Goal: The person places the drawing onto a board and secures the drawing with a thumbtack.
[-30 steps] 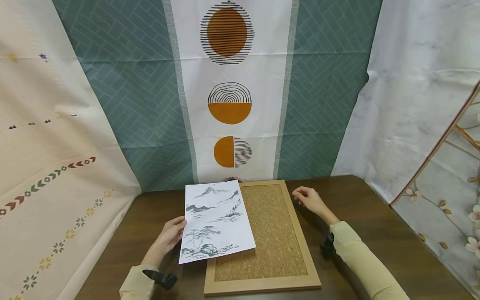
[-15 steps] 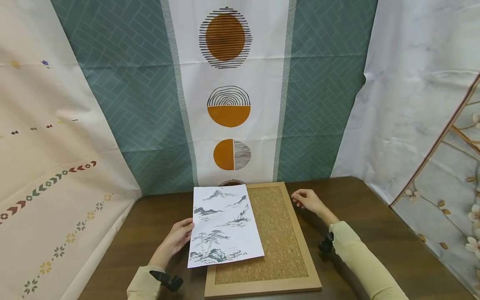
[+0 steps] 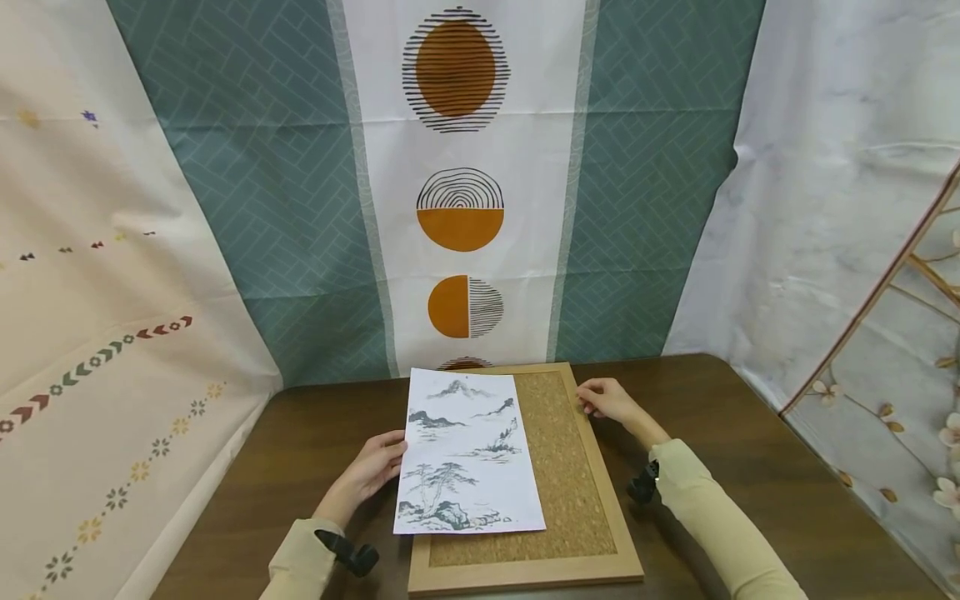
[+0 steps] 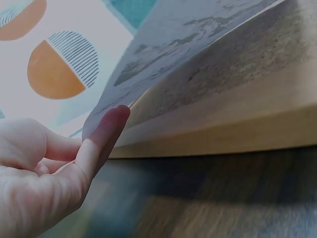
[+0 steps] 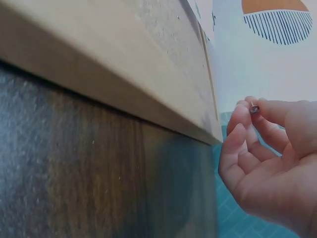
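My left hand (image 3: 375,462) pinches the left edge of a white paper sheet (image 3: 480,442) printed with an ink landscape of mountains and pines. In the left wrist view the thumb (image 4: 106,131) lies along the sheet's edge, and the paper (image 4: 163,44) bows up over the board. The sheet covers the left part of a wood-framed cork board (image 3: 570,467). Beside the board's upper right corner, my right hand (image 3: 611,402) pinches a small shiny thumbtack (image 5: 254,109) between thumb and fingertips; its point is mostly hidden.
The board lies on a dark brown wooden table (image 3: 307,450). Behind the table hangs a green and white cloth (image 3: 480,242) with orange circles. A patterned cream cloth (image 3: 112,350) stands at the left, a floral white one (image 3: 847,275) at the right.
My left hand has carried the paper rightward, further over the cork board, and turned it a little straighter. The right hand has shifted slightly left to the frame's edge.
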The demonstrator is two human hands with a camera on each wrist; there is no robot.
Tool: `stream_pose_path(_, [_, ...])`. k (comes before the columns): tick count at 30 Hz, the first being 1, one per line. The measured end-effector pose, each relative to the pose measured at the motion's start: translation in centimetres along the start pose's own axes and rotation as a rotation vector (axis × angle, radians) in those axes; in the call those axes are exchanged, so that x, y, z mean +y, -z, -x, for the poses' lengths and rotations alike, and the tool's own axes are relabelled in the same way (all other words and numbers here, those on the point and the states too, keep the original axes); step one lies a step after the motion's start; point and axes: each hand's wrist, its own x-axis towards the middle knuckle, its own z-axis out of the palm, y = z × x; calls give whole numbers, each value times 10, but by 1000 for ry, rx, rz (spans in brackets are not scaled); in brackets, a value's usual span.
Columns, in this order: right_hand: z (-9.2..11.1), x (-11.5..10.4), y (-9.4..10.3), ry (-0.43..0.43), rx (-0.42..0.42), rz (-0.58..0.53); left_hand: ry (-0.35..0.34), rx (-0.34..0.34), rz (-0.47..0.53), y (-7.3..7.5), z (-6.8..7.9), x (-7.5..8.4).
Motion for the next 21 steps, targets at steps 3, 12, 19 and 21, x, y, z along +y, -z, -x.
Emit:
stream_pose_path(3, [-1, -3, -1, -15, -19, 1, 2, -20, 0, -5, -3, 2])
stream_pose_path(12, [-8, -4, -8, -46, -49, -2, -5, -56, -17, -22, -8, 2])
stream_pose_path(19, [-11, -3, -13, -61, -63, -22, -7, -92, -7, -31, -13, 1])
stream_pose_path(21, [-11, -3, -13, -70, -64, -21, -9, -101, 1, -33, -15, 1])
